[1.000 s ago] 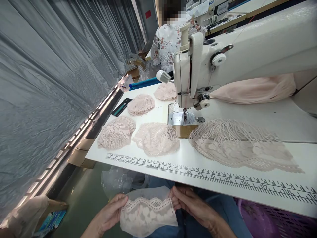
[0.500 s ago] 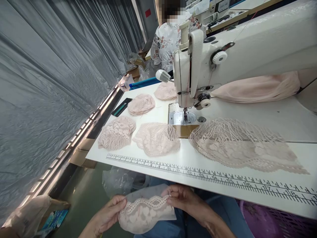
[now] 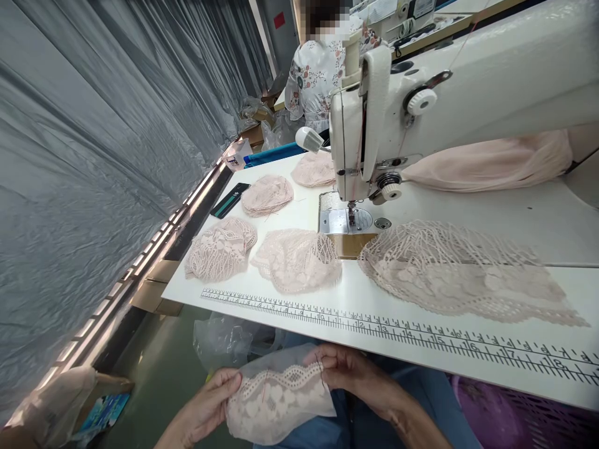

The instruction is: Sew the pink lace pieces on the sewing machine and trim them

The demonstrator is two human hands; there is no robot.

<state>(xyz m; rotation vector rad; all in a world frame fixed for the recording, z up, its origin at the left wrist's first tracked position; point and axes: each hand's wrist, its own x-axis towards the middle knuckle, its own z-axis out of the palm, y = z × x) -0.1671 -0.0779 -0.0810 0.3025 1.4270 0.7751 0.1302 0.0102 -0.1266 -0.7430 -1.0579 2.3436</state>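
Observation:
Below the table's front edge I hold a pale pink lace piece [image 3: 279,399] stretched between both hands. My left hand [image 3: 210,402] pinches its left end, fingers closed on the fabric. My right hand [image 3: 350,374] pinches the right end near the scalloped trim. On the white table [image 3: 412,340] above lie several stacks of similar pink lace pieces: one at the left [image 3: 219,248], one in the middle [image 3: 299,259], and a large one at the right [image 3: 458,271]. A white sewing machine [image 3: 421,93] stands behind them, its needle [image 3: 350,212] over the metal plate.
A printed ruler [image 3: 397,333] runs along the table's front edge. A black phone [image 3: 229,200] lies at the far left, with more lace stacks [image 3: 267,194] beyond. Another person [image 3: 318,68] sits ahead. Grey plastic sheeting [image 3: 93,156] hangs on the left. A purple basket [image 3: 524,415] sits lower right.
My hands have shifted slightly with the lace piece, bunching then re-stretching it; my right hand has moved a little up and left along its top edge. The table's stacks have not moved.

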